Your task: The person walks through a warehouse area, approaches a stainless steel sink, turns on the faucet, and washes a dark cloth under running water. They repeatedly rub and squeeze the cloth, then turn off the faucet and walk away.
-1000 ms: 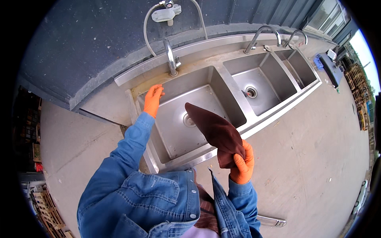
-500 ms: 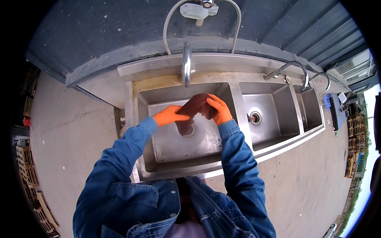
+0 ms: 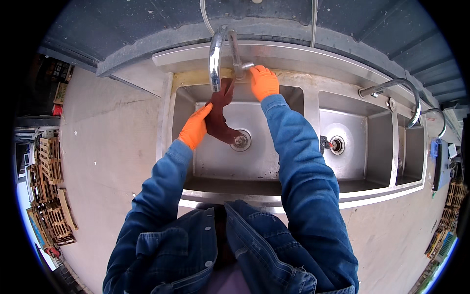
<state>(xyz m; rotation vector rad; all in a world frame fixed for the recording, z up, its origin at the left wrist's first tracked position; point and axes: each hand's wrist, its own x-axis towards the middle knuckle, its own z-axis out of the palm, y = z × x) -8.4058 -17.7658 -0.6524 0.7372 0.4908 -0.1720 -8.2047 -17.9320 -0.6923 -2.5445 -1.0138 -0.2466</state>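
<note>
My left hand point(image 3: 195, 128), in an orange glove, is closed on a dark reddish-brown cloth point(image 3: 217, 119) that looks limp. The cloth hangs over the left basin point(image 3: 230, 169) of a steel sink, its upper end below the mouth of a curved chrome faucet point(image 3: 214, 61). Its lower end reaches the drain point(image 3: 240, 141). Also gloved in orange, my right hand point(image 3: 265, 83) has its fingers closed at the faucet handle point(image 3: 247, 65), to the right of the spout's base. I cannot make out any running water.
A middle basin point(image 3: 360, 169) with a dark and red object point(image 3: 326, 145) near its drain and a narrower right basin point(image 3: 408, 161) adjoin. Another curved faucet point(image 3: 409, 90) reaches over them. A dark metal wall point(image 3: 362, 24) stands behind; wooden pallets point(image 3: 45, 157) are stacked at left.
My right hand has let go of the cloth and moved up to the faucet handle. My left hand has carried the cloth toward the faucet's mouth. The view has shifted.
</note>
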